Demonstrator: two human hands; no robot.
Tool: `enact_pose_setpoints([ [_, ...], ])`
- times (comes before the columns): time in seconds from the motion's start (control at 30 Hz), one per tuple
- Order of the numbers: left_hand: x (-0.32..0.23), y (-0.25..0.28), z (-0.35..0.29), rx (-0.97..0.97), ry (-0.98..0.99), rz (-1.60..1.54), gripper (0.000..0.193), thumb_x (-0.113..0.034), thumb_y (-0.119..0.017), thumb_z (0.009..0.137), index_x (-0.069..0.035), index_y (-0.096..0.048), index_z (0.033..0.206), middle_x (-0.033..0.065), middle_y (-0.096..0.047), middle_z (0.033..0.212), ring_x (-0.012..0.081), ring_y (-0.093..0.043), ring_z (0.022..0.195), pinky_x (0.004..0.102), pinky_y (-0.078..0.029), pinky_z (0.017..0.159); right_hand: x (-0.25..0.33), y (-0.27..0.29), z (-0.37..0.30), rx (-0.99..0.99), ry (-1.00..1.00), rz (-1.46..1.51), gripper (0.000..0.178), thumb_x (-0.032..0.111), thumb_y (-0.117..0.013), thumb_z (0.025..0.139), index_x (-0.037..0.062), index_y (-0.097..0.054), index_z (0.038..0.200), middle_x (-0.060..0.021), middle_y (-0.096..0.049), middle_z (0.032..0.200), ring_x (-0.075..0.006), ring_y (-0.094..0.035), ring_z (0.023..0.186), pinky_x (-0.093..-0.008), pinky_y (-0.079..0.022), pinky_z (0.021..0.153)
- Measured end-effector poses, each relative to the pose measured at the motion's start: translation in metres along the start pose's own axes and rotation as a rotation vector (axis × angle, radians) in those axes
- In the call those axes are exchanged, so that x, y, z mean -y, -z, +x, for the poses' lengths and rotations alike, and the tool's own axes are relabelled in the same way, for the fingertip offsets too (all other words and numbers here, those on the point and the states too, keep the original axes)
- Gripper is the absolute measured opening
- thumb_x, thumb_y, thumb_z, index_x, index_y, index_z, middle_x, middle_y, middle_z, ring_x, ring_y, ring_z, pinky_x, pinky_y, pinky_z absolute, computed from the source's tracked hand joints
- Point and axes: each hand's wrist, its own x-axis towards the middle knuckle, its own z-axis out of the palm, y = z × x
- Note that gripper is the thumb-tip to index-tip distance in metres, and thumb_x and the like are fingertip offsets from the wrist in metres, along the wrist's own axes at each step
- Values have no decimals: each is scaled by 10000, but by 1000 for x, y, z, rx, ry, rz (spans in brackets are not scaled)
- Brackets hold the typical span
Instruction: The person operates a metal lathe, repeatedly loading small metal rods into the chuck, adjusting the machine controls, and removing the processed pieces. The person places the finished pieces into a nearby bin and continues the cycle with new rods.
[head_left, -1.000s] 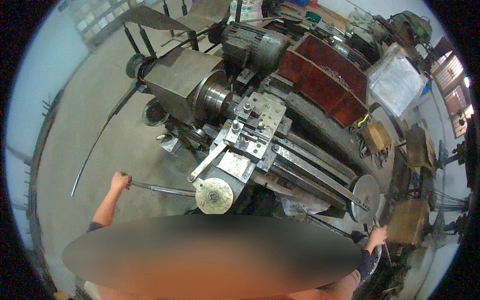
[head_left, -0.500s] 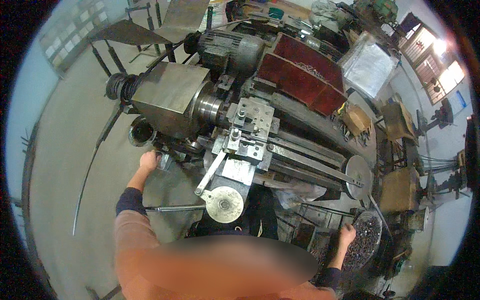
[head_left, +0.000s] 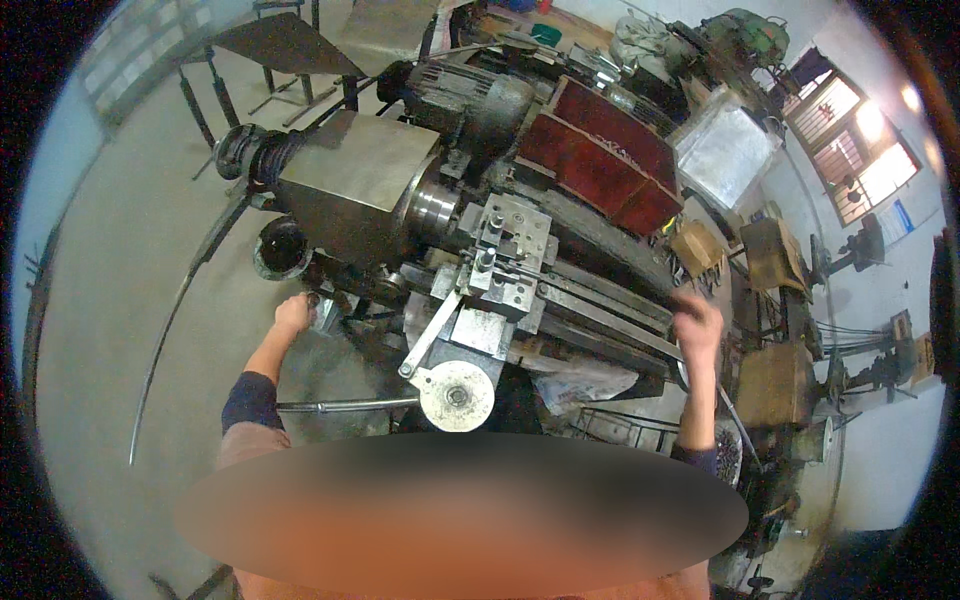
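Note:
A small metal lathe fills the middle, with a tool slide point(head_left: 510, 235) in front of its bright round spindle point(head_left: 436, 207). My left hand point(head_left: 293, 314) is closed below the headstock point(head_left: 355, 165), beside a grey metal piece point(head_left: 327, 315); what its fingers grip is hidden. My right hand point(head_left: 700, 325) is raised over the right end of the lathe bed point(head_left: 610, 305), fingers curled together and slightly blurred. Anything between them is too small to make out. A crank arm point(head_left: 432, 335) and a round pale handwheel point(head_left: 457, 397) sit close in front of me.
Behind the spindle stand an electric motor point(head_left: 465, 95) and a dark red tray point(head_left: 600, 150). A basin of small dark metal pieces point(head_left: 728, 455) sits at the right, mostly hidden by my forearm. A long thin rod point(head_left: 165, 350) slants down at the left. Cardboard boxes point(head_left: 775, 385) stand far right.
My right hand has risen from the basin of small metal pieces to over the right end of the lathe bed. My left hand stays below the headstock. The view has shifted slightly.

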Motion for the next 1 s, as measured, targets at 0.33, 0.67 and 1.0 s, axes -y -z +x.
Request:
enact_pose_setpoints([
  [0.33, 80, 195, -119, -667, 34, -143, 291, -259, -523, 815, -54, -587, 1011, 154, -624, 873, 312, -592, 820, 396, -464, 712, 211, -189, 88, 679, 384, -3, 292, 216, -604, 527, 69, -674, 769, -159, -631, 779, -308, -617, 737, -340, -495, 710],
  [0.67, 74, 147, -220, -514, 616, -58, 544, -525, -397, 835, -29, -621, 821, 213, -607, 828, 384, -577, 793, 433, -441, 687, 223, -207, 89, 693, 363, -342, 356, 227, -608, 599, 33, -637, 896, -151, -629, 923, -277, -614, 867, -344, -493, 764],
  [1.0, 65, 157, -215, -522, 720, -100, 564, -550, -549, 722, 7, -631, 749, 209, -610, 785, 359, -597, 757, 444, -453, 662, 220, -217, 87, 499, 388, -305, 264, 206, -592, 526, 25, -658, 705, -188, -626, 770, -310, -620, 756, -357, -500, 697],
])
